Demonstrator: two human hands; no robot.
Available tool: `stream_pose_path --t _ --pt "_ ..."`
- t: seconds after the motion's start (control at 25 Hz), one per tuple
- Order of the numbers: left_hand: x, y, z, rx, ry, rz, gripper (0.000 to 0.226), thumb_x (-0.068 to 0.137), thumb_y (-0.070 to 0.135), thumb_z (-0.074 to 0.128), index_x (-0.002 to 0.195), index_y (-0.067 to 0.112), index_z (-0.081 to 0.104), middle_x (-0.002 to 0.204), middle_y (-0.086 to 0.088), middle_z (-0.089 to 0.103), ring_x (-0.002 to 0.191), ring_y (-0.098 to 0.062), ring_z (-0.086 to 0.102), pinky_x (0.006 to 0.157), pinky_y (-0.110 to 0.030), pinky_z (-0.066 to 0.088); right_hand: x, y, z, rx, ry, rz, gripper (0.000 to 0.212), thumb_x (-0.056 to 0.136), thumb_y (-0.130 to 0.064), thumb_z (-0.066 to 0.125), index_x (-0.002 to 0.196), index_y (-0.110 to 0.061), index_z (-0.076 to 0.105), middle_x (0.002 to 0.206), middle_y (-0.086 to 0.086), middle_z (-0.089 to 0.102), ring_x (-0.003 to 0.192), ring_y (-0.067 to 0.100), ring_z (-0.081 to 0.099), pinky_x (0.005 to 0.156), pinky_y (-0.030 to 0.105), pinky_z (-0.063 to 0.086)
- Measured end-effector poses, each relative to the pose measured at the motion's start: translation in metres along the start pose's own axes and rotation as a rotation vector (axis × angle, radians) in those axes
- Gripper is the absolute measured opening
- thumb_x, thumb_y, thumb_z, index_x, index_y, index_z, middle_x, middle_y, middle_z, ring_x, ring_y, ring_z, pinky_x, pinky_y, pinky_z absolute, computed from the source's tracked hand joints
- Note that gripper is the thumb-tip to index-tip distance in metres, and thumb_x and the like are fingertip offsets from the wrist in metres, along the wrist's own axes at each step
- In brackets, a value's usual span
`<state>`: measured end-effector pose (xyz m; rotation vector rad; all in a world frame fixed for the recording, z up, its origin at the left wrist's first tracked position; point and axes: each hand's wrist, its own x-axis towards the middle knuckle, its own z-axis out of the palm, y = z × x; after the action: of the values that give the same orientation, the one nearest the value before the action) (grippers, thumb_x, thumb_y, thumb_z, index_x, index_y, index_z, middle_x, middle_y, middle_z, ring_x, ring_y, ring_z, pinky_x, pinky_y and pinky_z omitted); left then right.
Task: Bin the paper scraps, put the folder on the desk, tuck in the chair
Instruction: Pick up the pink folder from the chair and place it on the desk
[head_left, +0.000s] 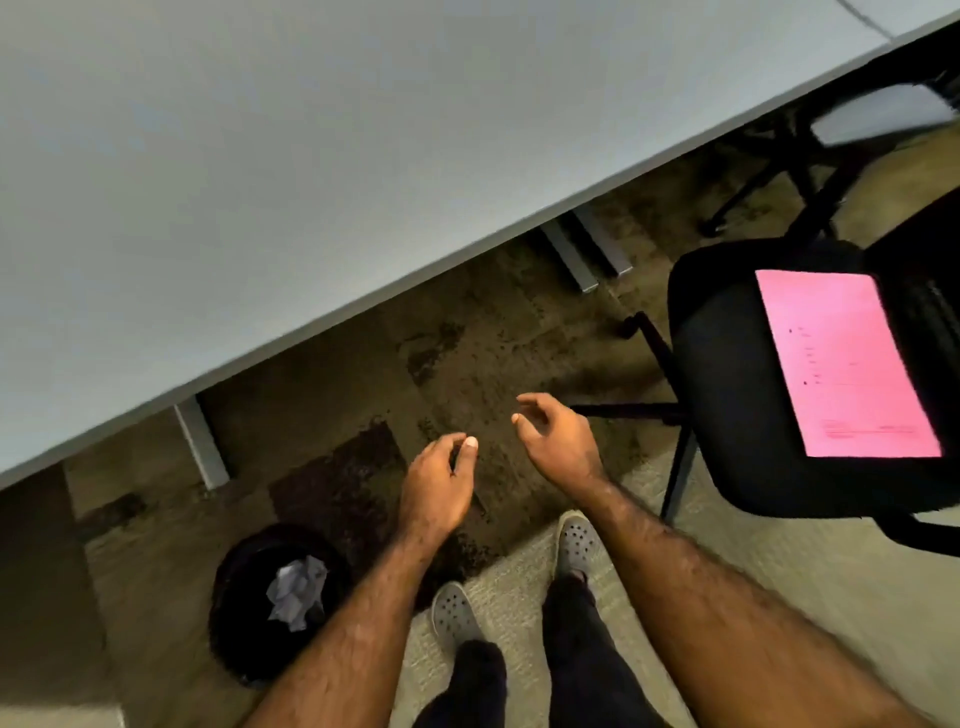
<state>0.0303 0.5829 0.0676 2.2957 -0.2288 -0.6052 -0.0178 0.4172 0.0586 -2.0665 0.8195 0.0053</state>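
Both hands empty over the carpet, fingers loosely curled, between bin and chair.

The left hand (439, 486) and right hand (558, 439) hang side by side, apart, holding nothing, each with fingers half bent and thumb near the fingertips. Below and left of the left hand stands the black bin (244, 623) on the floor, with crumpled white scraps (297, 592) inside. Right of the right hand is the black chair (737, 415), pulled out from the desk (260, 182); the pink folder (844, 364) lies flat on its seat. The desk edge runs diagonally above both hands, its grey legs (201, 441) beyond them. Under the forearms, grey clogs (576, 540) stand on a pale mat. A second chair (831, 145) sits blurred, far upper right.
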Motion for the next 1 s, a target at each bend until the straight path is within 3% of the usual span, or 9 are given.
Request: stream_pose_path --t 0.28,0.52,0.8,1.0 --pt "0.02 0.112 0.067 0.038 -0.189 0.138 0.045 0.093 0.037 0.056 0.133 0.017 0.052 0.13 -0.007 0.061 0.118 -0.022 0.057 0.1 -0.031 0.044 0.022 0.044 -0.126 0.145 0.233 0.18 0.031 0.088 -0.036 0.065 0.117 -0.027 0.064 0.099 -0.009 0.069 0.091 0.004 0.063 0.079 0.017 0.044" --pt "0.053 0.211 0.149 0.029 -0.338 0.188 0.046 0.09 0.033 0.061 0.133 0.021 0.051 0.123 -0.002 0.064 0.109 -0.019 0.061 0.094 -0.028 0.045 0.055 0.104 -0.229 0.222 0.427 0.289 0.03 0.09 -0.03 0.065 0.118 -0.019 0.064 0.105 0.001 0.071 0.095 0.013 0.065 0.083 0.023 0.048" --pt "0.099 0.289 0.267 0.043 -0.469 0.15 0.052 0.086 0.033 0.064 0.134 0.021 0.05 0.113 -0.002 0.067 0.102 -0.019 0.063 0.094 -0.033 0.05 0.094 0.214 -0.322 0.269 0.486 0.503 0.04 0.089 -0.035 0.066 0.125 -0.021 0.057 0.125 0.002 0.063 0.11 0.02 0.059 0.084 0.025 0.043" --pt "0.125 0.321 0.343 0.168 -0.549 0.147 0.067 0.083 0.035 0.07 0.14 0.017 0.041 0.128 -0.006 0.061 0.115 -0.022 0.059 0.097 -0.032 0.046 0.1 0.298 -0.365 0.222 0.454 0.693 0.064 0.081 -0.047 0.072 0.134 -0.02 0.049 0.135 0.006 0.056 0.117 0.026 0.056 0.084 0.028 0.043"
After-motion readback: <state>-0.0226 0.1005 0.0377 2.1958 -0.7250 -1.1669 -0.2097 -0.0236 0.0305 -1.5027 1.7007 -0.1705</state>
